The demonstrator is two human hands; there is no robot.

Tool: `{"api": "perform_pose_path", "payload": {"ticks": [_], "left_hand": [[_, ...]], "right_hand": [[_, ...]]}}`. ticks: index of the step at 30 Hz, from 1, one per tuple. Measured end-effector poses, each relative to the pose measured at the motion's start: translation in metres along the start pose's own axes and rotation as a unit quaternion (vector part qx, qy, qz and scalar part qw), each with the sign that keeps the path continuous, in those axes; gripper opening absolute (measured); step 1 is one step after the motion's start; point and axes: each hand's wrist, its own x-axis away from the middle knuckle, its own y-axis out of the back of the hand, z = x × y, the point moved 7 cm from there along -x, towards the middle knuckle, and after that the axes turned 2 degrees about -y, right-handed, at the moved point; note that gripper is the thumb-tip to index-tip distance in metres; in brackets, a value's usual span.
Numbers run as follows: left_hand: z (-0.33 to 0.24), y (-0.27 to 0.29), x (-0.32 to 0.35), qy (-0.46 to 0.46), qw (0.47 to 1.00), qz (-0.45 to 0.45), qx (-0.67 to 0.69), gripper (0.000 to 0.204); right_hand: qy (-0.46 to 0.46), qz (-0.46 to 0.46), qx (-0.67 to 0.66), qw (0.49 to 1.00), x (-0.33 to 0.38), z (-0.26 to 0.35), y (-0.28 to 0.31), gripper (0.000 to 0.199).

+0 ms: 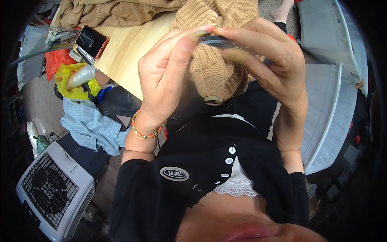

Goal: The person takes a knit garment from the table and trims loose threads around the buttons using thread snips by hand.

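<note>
A tan knitted garment hangs from my raised hands, its folded end toward me with a greenish-brown button at the bottom. My left hand pinches the knit at its upper edge between thumb and forefinger. A dark, shiny flat thing lies across the top of the knit, between both hands; its kind I cannot make out. My right hand is closed around that thing's right side, forefinger tip against the left fingertips, thumb in front of the knit. Both thumb tips look yellowish.
More tan knitwear covers the far part of the wooden table. On its left lie a black phone-like object and a yellow bag. A blue-grey garment and a grey fan unit are lower left; white bins stand at right.
</note>
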Motion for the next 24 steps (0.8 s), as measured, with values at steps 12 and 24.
{"api": "perform_pose_path", "payload": {"ticks": [12,24], "left_hand": [[-0.002,0.018,0.002,0.101,0.982,-0.019,0.155,0.035],[-0.022,0.02,0.005,0.052,0.985,-0.041,0.159,0.054]], "right_hand": [[-0.027,-0.073,-0.013,0.997,0.014,-0.007,0.009,0.04],[-0.112,-0.105,-0.074,0.985,0.045,-0.017,0.006,0.044]]}}
